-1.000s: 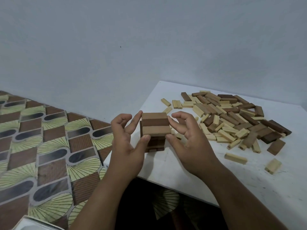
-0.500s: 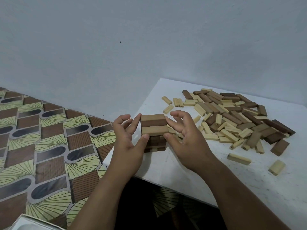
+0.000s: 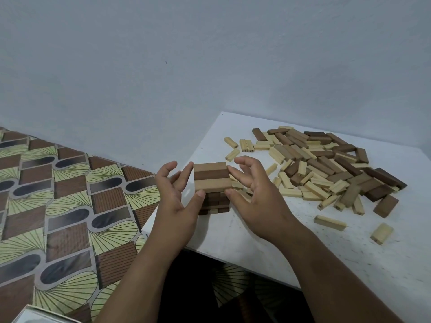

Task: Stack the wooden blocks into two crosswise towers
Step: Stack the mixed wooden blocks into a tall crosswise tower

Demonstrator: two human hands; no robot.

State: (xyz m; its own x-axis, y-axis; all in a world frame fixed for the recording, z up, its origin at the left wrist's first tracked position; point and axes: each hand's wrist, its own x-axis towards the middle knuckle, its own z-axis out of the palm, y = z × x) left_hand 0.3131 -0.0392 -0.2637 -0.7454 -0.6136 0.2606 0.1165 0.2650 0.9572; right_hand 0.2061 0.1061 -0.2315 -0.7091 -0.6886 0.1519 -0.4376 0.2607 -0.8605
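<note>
A short crosswise tower of wooden blocks [image 3: 212, 180] stands near the left edge of the white table [image 3: 256, 241]. Its top layer shows a light, a dark and a light block side by side. My left hand [image 3: 177, 197] sits at the tower's left side, thumb tip and a finger touching the top layer. My right hand [image 3: 254, 190] sits at its right side, thumb at the lower front corner, fingers spread and lightly curved by the top edge. Neither hand holds a block. A big heap of loose light and dark blocks [image 3: 326, 166] lies to the right.
Two stray light blocks [image 3: 329, 222] [image 3: 381, 233] lie apart near the right. The table's left edge drops to a patterned tiled floor [image 3: 58, 206]. A plain grey wall [image 3: 210, 54] stands behind. A pale box corner [image 3: 35, 315] shows at bottom left.
Both hands stay at the tower's sides with only small finger shifts; the right fingers have opened out a little. The tower has not moved.
</note>
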